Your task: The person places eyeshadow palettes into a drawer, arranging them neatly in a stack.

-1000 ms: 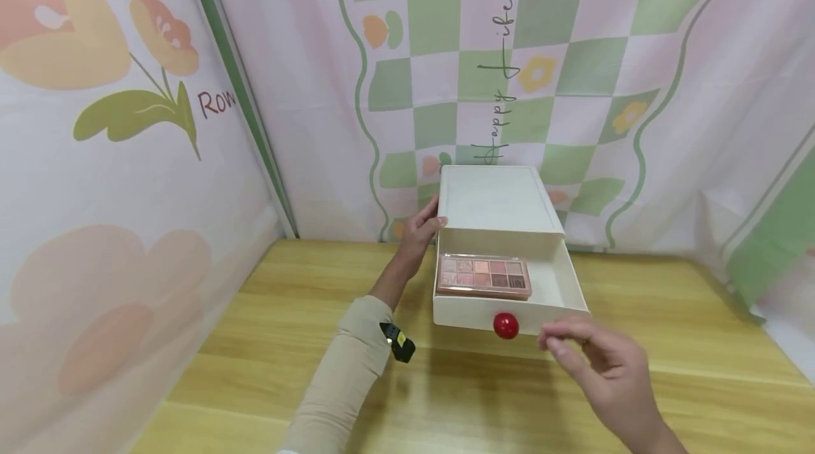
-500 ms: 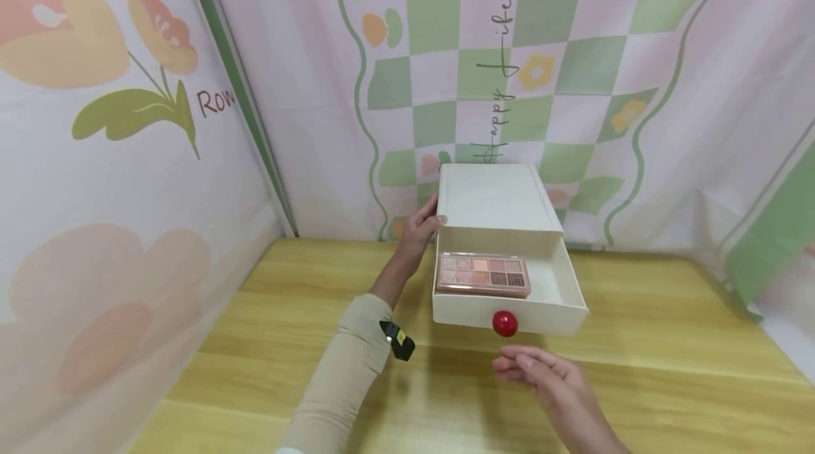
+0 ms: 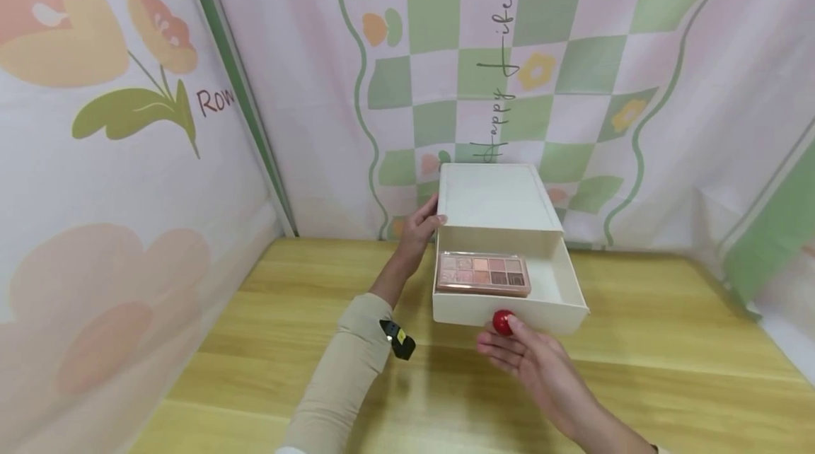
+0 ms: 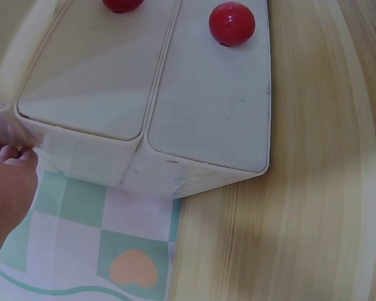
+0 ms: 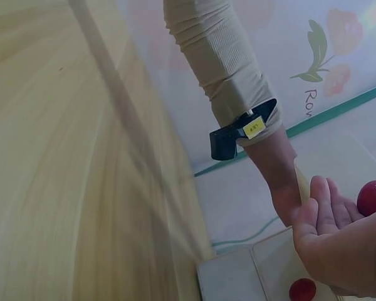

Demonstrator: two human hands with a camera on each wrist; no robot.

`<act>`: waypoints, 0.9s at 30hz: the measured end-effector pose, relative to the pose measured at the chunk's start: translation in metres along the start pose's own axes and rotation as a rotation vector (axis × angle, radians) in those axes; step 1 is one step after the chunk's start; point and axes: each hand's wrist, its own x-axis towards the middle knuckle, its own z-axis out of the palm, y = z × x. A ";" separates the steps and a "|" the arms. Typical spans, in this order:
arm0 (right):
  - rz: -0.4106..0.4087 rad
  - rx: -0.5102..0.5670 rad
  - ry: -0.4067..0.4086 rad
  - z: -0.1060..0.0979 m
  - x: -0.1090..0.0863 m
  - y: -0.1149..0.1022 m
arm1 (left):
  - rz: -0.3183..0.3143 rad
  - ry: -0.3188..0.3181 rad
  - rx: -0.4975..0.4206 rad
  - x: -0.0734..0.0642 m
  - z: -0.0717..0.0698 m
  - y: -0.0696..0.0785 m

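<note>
A white drawer unit [image 3: 496, 196] stands on the table with its top drawer [image 3: 554, 277] pulled out. Inside that drawer, toward its left side, lies an eyeshadow palette [image 3: 482, 274] with a clear lid over pink and brown pans. My left hand [image 3: 417, 235] rests against the unit's left side, thumb at the front edge. The thumb of my right hand [image 3: 544, 373] touches the red knob [image 3: 501, 322] on the pulled-out drawer. The other fingers extend below and left of it. In the left wrist view, two more red knobs, one being the lower knob [image 4: 232, 24], sit on shut drawers.
The wooden table [image 3: 255, 341] extends around the unit. A printed curtain [image 3: 305, 86] hangs behind and to the left, close to the unit's back. A black strap-on device [image 3: 397, 341] sits on the left sleeve.
My right hand has moved left from the drawer's right front corner, passed below the knob, and come up so the thumb touches it. The left hand and drawer look unchanged.
</note>
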 end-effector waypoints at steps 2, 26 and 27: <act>0.006 0.020 0.002 0.001 0.001 -0.001 | 0.001 -0.001 0.003 0.000 0.000 0.000; -0.057 0.050 0.173 -0.002 0.043 -0.011 | 0.000 -0.024 -0.007 -0.001 -0.002 0.001; -0.057 0.053 0.186 -0.003 0.047 -0.011 | 0.001 -0.026 -0.005 -0.001 -0.002 0.002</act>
